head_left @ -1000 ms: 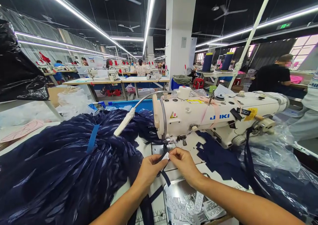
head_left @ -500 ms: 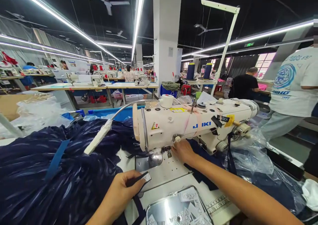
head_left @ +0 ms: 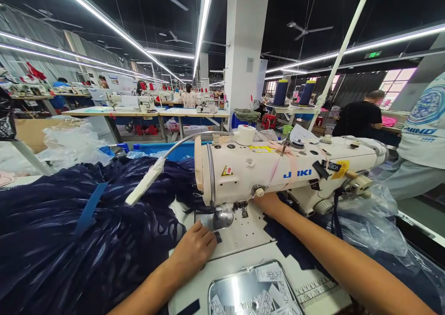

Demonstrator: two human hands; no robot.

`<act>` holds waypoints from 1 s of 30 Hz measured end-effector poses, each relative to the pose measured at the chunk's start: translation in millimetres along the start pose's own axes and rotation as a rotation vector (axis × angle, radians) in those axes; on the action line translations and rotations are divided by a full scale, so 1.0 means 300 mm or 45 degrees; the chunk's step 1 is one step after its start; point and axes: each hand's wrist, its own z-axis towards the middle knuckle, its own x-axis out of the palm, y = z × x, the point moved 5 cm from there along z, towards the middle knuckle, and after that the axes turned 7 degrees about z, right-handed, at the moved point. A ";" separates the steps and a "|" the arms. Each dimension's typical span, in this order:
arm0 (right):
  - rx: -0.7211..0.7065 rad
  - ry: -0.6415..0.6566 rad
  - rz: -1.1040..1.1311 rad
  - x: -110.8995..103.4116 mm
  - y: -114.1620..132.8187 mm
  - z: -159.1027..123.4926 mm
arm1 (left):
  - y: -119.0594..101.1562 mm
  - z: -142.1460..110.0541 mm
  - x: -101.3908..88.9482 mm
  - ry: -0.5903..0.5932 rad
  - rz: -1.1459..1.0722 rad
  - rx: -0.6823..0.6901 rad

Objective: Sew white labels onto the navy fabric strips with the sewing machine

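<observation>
My left hand point(head_left: 195, 246) is closed and low over the front of the sewing machine bed, just before the metal needle plate point(head_left: 222, 218). A short end of a navy strap point(head_left: 218, 236) pokes out beside its fingertips; the rest is under the hand. My right hand point(head_left: 267, 204) reaches beneath the arm of the white sewing machine point(head_left: 243, 166), right of the needle area. Its fingers are hidden behind the machine. Closer to me lies a shiny metal tray point(head_left: 227, 285) with several printed white labels point(head_left: 269, 274).
Bundled navy garments point(head_left: 104, 241), with a blue band point(head_left: 91, 208) across them, heap up on the left. A lamp point(head_left: 146, 180) on a bendable neck hangs over them. Clear plastic point(head_left: 375, 217) lies at right, near a standing person point(head_left: 424, 139). A ruler scale point(head_left: 318, 292) marks the table.
My left hand has moved up and right toward the needle plate, turning knuckles up; the white label at its fingertips is now hidden. My right hand has slid further behind the machine arm.
</observation>
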 end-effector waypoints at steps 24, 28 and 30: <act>-0.332 0.045 -0.113 -0.032 0.144 -0.124 | -0.035 -0.002 0.008 -0.005 0.124 0.046; -0.501 0.255 0.144 0.038 0.245 -0.137 | -0.048 -0.008 0.015 0.066 0.137 0.091; -0.483 0.252 0.087 0.068 0.267 -0.137 | -0.051 -0.014 0.011 0.093 0.138 0.098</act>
